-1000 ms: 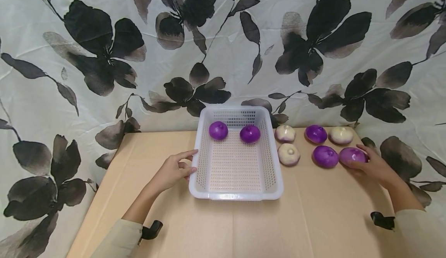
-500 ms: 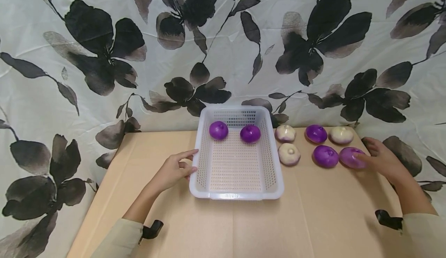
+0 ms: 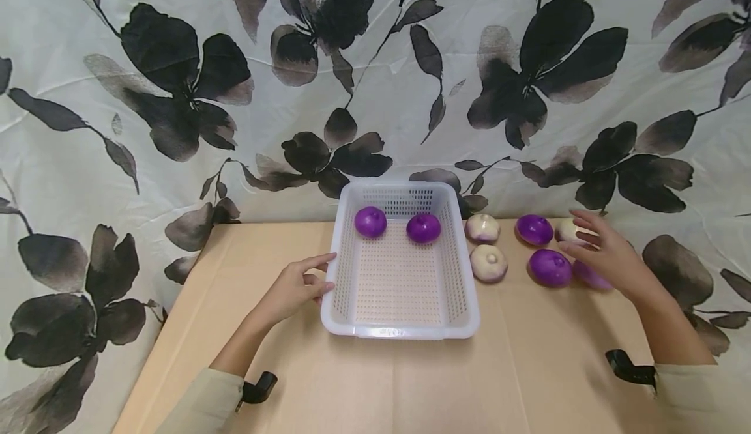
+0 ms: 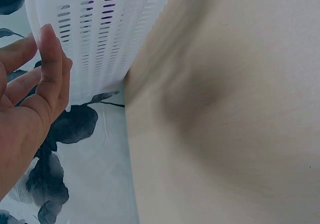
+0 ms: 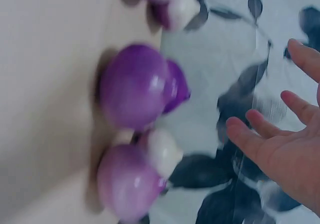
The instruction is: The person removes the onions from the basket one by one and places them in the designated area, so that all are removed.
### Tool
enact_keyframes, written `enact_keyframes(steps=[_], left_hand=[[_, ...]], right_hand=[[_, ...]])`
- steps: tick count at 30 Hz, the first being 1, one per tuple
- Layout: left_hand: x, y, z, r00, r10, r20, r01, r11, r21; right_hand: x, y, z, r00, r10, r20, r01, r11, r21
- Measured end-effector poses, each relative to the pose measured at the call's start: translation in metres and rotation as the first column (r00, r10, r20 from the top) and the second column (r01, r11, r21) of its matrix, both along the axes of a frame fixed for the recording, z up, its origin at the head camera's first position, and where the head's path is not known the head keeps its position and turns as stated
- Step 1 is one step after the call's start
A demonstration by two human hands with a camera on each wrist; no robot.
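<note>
In the head view, a white perforated plastic basket [image 3: 401, 333] stands mid-table with a purple onion [image 3: 370, 222] and another purple onion [image 3: 424, 228] at its far end. My left hand [image 3: 296, 287] holds the basket's left rim between thumb and fingers. On the right, my right hand [image 3: 607, 255] hovers with spread fingers over a pale onion [image 3: 566, 231], partly covering it and a lighter purple onion [image 3: 589, 277]. Nothing is in its grasp. Beside these sit a purple onion [image 3: 549, 268] and another purple onion [image 3: 534, 230].
Two whitish onions, a far pale onion [image 3: 483, 228] and a nearer pale onion [image 3: 489, 263], sit close to the basket's right side. The tan tabletop [image 3: 446, 388] ends at a floral cloth [image 3: 411, 95] hanging behind. Each wrist carries a small black camera mount [image 3: 259, 388].
My right hand has left the lighter purple onion and moved up and left over the pale onion behind it. My left hand stays on the basket rim.
</note>
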State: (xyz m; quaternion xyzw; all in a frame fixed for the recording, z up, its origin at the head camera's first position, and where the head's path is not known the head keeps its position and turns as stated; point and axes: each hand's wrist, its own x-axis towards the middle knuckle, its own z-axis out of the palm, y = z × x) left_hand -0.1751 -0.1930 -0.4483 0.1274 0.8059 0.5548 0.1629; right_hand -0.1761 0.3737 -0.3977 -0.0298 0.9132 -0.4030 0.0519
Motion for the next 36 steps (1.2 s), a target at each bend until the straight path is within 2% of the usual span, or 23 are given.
enact_keyframes(steps=[3, 8, 14, 17, 25, 29, 36], left_hand=[[0.001, 0.001, 0.000, 1.000, -0.002, -0.005, 0.002, 1.000, -0.003], [0.001, 0.001, 0.000, 1.000, 0.004, 0.004, -0.004, 1.000, -0.006], [0.001, 0.000, -0.001, 1.000, 0.004, 0.006, -0.004, 1.000, -0.015], [0.001, -0.001, -0.001, 1.000, 0.007, 0.006, -0.007, 1.000, -0.016], [-0.001, 0.000, 0.000, 1.000, -0.002, -0.006, 0.001, 1.000, -0.023], [-0.002, 0.002, 0.001, 1.000, 0.002, -0.006, -0.002, 1.000, -0.031], [-0.003, 0.003, 0.000, 1.000, -0.002, -0.007, 0.002, 1.000, -0.031]], right_hand=[[-0.005, -0.020, 0.001, 0.999, 0.019, -0.035, -0.019, 1.000, -0.018], [-0.018, -0.053, -0.001, 0.997, 0.056, -0.049, -0.061, 0.991, -0.121], [-0.044, -0.096, -0.004, 0.986, 0.132, -0.100, -0.147, 0.976, -0.162], [-0.059, -0.116, -0.001, 0.979, 0.185, -0.091, -0.198, 0.967, -0.163], [-0.094, -0.160, 0.011, 0.967, 0.256, -0.005, -0.256, 0.966, -0.033], [-0.110, -0.172, 0.013, 0.951, 0.307, 0.015, -0.308, 0.951, 0.033], [-0.129, -0.193, 0.020, 0.927, 0.347, 0.143, -0.367, 0.919, 0.147]])
